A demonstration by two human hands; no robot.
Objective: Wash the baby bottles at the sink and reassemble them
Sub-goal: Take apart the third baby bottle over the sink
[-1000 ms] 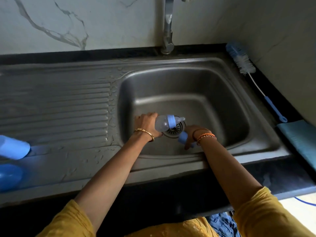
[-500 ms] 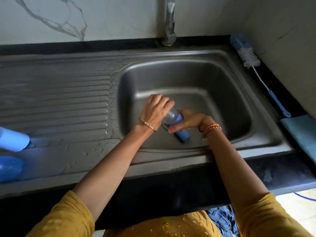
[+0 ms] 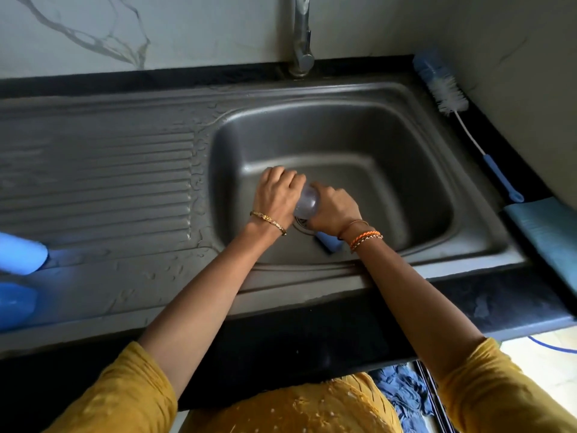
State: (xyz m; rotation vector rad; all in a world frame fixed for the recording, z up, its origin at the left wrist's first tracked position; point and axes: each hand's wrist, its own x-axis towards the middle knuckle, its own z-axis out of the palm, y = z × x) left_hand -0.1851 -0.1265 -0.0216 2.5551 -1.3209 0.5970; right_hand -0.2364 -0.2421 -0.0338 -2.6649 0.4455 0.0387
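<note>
Nearest, a blue cap (image 3: 327,242) is lying on the sink (image 3: 359,129) floor just under the right wrist. Above the drain, the clear baby bottle (image 3: 307,204) is being held between both hands, its rounded base facing the camera and its long axis running away and downward; its far end is hidden. The left hand (image 3: 276,198) is gripping its body with fingers curled over. The right hand (image 3: 335,207) is wrapping around its other side.

one bottle (image 3: 307,204), one brush (image 3: 443,90), two hands (image 3: 278,198), one tap (image 3: 301,35)
</note>
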